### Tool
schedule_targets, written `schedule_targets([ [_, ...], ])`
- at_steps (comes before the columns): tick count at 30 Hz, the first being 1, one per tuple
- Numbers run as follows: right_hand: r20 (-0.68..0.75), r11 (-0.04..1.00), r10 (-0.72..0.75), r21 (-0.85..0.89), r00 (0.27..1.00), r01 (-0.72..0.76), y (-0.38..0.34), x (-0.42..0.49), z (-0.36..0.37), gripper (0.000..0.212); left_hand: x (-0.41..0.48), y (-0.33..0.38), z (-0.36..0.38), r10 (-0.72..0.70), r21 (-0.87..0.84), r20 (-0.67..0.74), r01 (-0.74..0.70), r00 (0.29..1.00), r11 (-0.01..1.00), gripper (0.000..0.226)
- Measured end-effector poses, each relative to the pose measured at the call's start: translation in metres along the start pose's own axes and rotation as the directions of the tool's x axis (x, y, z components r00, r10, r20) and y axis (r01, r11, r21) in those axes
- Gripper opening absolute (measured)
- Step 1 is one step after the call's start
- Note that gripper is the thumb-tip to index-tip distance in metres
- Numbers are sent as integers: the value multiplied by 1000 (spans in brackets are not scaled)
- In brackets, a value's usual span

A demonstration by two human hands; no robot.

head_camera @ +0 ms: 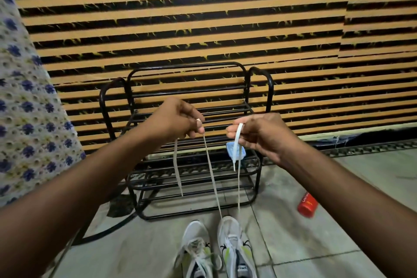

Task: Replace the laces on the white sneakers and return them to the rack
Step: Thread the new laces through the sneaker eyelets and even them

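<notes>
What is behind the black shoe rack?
An orange and black striped surface is behind the rack, seen through its bars. The left hand and right hand cover part of it.

Red can point(308, 205): I read white letters "CINTHO", the end cut off.
White sneakers point(234, 248): tongue labels too blurred for me.

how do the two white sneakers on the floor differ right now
The right sneaker has its lace running up taut to the left hand and right hand; the left sneaker has a loose lace tangled on top. The right sneaker's toe sits slightly nearer the rack than the left sneaker's. Both are white, toes toward the rack.
</notes>
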State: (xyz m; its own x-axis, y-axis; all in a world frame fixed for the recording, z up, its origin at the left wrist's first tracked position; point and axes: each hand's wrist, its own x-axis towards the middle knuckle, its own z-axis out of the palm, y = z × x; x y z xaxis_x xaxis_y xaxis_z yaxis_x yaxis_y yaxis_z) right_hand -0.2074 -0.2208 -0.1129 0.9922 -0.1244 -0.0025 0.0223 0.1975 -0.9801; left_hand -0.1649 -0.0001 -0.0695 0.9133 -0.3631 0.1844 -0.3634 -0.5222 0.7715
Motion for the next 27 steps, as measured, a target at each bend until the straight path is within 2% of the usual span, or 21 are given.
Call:
schedule_targets([
  [3,-5,1000,-23,-10,1000,23,1,2,-1,19,-1,0,-4,25,21,-42,-24,999,999,10],
  [5,-9,999,-38,-3,999,38,2,3,-2,18,-2,2,-5,84,174,-95,-67,992,983,9],
  [7,-15,999,-46,11,999,46,3,5,-3,17,-4,6,-4,160,380,-137,-98,978,920,13],
  [10,-28,999,-54,5,998,54,5,8,-4,13,-3,10,-6,152,446,-164,-64,975,893,27],
  [12,-48,999,-54,-7,997,54,6,10,-4,11,-1,11,-10,85,325,-166,-27,982,945,34],
  [14,-71,998,-61,-36,996,59,8,13,-5,12,-1,13,-12,-1,102,-143,16,990,995,35],
  [16,-95,994,-77,-86,993,68,10,16,-6,15,-1,15,-11,-91,-78,-101,84,991,993,36],
  [18,-137,982,-110,-165,984,87,11,18,-6,17,-1,19,-8,-167,-295,-54,144,985,945,35],
  [20,-171,965,-160,-233,972,118,10,21,-6,17,-2,22,-5,-217,-519,8,189,976,833,30],
  [23,-181,954,-206,-257,962,156,7,24,-4,18,-1,23,-2,-194,-674,22,158,981,722,23],
  [27,-153,941,-243,-279,958,194,-2,27,1,25,-1,25,0,-52,-732,-9,29,999,681,27],
])
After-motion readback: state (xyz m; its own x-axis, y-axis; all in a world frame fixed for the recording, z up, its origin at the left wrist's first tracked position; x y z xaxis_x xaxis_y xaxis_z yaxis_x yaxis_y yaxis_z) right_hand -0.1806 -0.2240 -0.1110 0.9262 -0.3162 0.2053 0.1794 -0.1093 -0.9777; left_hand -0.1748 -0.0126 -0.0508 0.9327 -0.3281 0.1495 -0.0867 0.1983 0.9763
